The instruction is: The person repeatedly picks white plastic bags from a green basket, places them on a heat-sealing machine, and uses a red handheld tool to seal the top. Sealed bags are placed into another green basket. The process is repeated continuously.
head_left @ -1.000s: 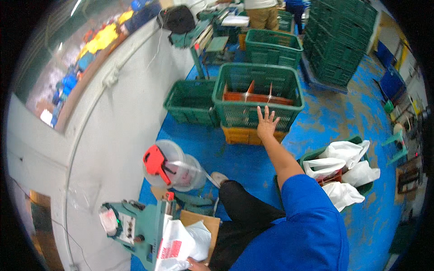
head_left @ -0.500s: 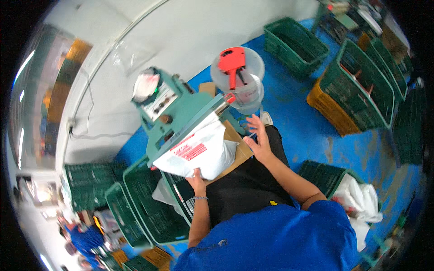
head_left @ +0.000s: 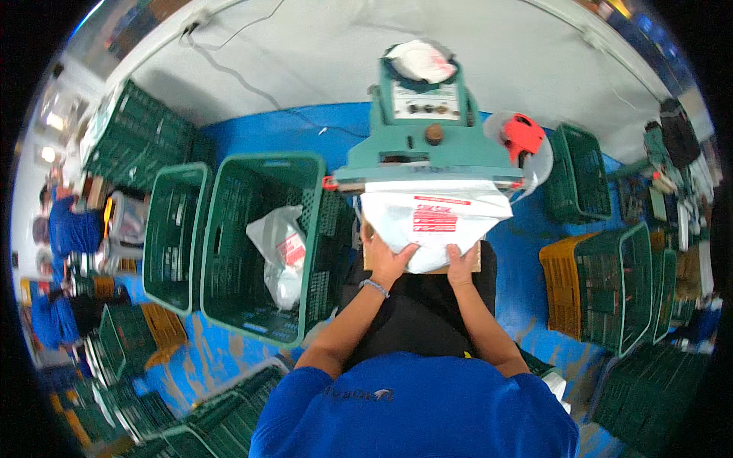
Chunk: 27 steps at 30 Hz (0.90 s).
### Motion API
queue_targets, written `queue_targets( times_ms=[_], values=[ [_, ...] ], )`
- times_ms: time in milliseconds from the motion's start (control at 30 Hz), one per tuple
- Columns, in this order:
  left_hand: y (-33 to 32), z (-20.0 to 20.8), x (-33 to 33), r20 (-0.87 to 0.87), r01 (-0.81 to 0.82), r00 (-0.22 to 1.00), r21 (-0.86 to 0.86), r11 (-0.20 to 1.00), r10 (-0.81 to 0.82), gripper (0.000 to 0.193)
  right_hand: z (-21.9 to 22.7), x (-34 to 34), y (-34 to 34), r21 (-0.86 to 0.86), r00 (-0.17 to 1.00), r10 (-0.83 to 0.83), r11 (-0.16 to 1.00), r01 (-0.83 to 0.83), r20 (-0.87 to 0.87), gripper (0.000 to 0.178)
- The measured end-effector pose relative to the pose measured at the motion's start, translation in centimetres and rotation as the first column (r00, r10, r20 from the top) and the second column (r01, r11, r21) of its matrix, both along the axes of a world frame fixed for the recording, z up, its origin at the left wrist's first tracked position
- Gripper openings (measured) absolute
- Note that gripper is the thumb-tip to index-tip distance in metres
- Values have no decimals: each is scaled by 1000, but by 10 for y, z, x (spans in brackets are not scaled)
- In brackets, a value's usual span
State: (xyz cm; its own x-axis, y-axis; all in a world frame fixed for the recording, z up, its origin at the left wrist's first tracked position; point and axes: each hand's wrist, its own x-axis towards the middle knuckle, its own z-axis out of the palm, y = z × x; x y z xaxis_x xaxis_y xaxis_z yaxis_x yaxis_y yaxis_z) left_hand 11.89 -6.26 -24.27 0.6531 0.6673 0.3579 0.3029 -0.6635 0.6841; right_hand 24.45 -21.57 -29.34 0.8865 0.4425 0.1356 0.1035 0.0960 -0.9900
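Note:
A filled white plastic bag [head_left: 477, 208] with red print lies with its far edge at the jaw of a green bag sealing machine [head_left: 435, 156]. Beneath the bag, the edge of a brown cardboard sheet [head_left: 368, 248] shows above my lap. My left hand [head_left: 388, 259] grips the bag's near left corner, thumb on top and fingers partly hidden. Around the near right part, my right hand [head_left: 460, 267] holds the same bag, its thumb side against the plastic.
To the left stands a green crate [head_left: 229, 305] holding another white bag [head_left: 281, 259], beside a narrower green crate [head_left: 153, 282]. Right of the machine, a red hand-held labeller [head_left: 524, 136] rests on a clear bucket [head_left: 544, 164]. A yellow crate [head_left: 561, 294] stands farther right. Other people in blue work at far left.
My view has swung left, bringing the machine to the centre. My right hand, open and off the bag before, now holds it. The bag's far edge lies straight along the jaw.

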Motion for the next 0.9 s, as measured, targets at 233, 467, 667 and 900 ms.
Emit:
queue_targets(
  times_ms=[233, 467, 667, 900],
  values=[
    [3, 11, -2, -4, 19, 1000, 15, 1000, -19, 78, -22, 7, -8, 3, 999, -8, 1000, 9, -34, 75],
    [3, 5, 2, 100, 16, 995, -30, 999, -13, 82, -33, 11, -12, -39, 995, 25, 999, -21, 98, 77],
    [-1, 6, 3, 162, -69, 984, -29, 997, 73, 86, -40, 10, -16, -13, 998, 25, 1000, -24, 64, 76],
    [-1, -20, -3, -158, 19, 987, 121, 992, 0, 97, -29, 4, -11, -134, 977, 36, 991, -7, 211, 86]
  ],
)
